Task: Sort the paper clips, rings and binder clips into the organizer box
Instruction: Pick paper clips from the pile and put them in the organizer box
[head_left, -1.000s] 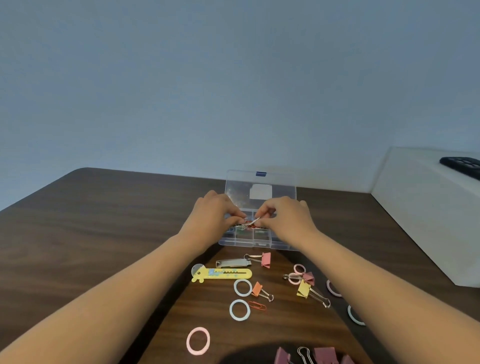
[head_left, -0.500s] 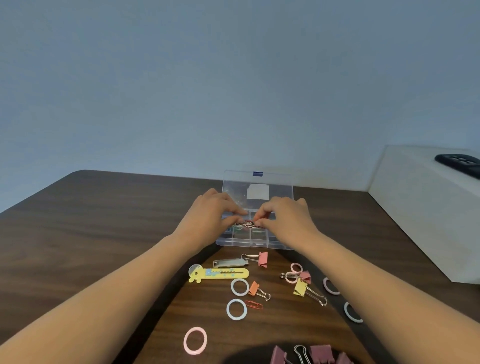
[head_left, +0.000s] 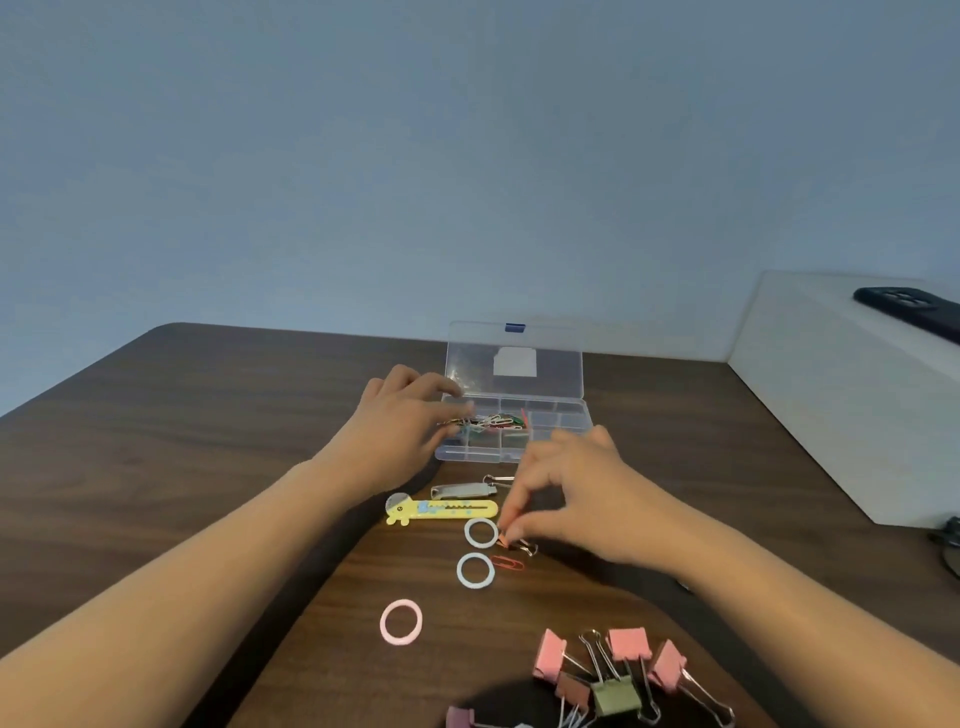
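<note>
The clear organizer box (head_left: 470, 456) lies open at the table's middle, its lid (head_left: 556, 382) tilted back. A bunch of coloured paper clips (head_left: 496, 420) lies across its middle compartments. My left hand (head_left: 400, 436) rests at the box's left end, fingers loosely curved, fingertips by the clips. Nearer to me, my right hand (head_left: 571, 499) pinches a small orange binder clip (head_left: 514, 544) on the table between thumb and forefinger. Two white rings (head_left: 481, 532) and a red paper clip (head_left: 507, 563) lie beside it. A pink ring (head_left: 400, 621) lies closer to me.
A yellow cutter (head_left: 441, 510) and a silver nail clipper (head_left: 461, 490) lie in front of the box. Several pink and green binder clips (head_left: 613, 675) are heaped at the near edge. A white box (head_left: 841, 405) with a dark phone (head_left: 909, 312) stands at the right.
My right hand has left the box and come down toward me onto the orange binder clip. The paper clips now lie in the box. My left hand has shifted to the box's left end.
</note>
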